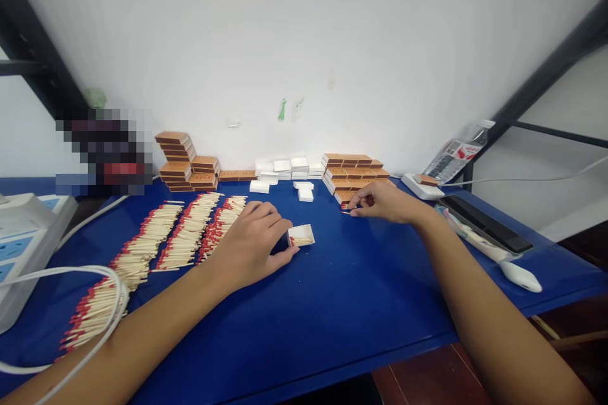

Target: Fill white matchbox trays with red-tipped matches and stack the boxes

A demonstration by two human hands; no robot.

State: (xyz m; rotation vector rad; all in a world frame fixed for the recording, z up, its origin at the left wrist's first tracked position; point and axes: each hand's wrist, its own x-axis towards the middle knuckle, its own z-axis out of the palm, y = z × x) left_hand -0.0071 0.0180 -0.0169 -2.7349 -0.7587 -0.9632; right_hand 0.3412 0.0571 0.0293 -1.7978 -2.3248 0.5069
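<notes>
On the blue table, my left hand (256,240) grips the left end of a small white matchbox tray (303,233) between thumb and fingers. Some matches (301,242) lie along the near side inside it. My right hand (373,201) is in a pinch on a few red-tipped matches (346,209), just in front of the stacked brown matchboxes (351,177). Left of my left hand, three long rows of loose matches (185,234) are spread over the table.
White empty trays (291,169) are piled against the wall, between the right stack and another matchbox stack (178,161). A power strip (33,247) and white cable (111,278) lie left. At right are a plastic bottle (458,152), a phone (484,223) and a white-handled item (517,275).
</notes>
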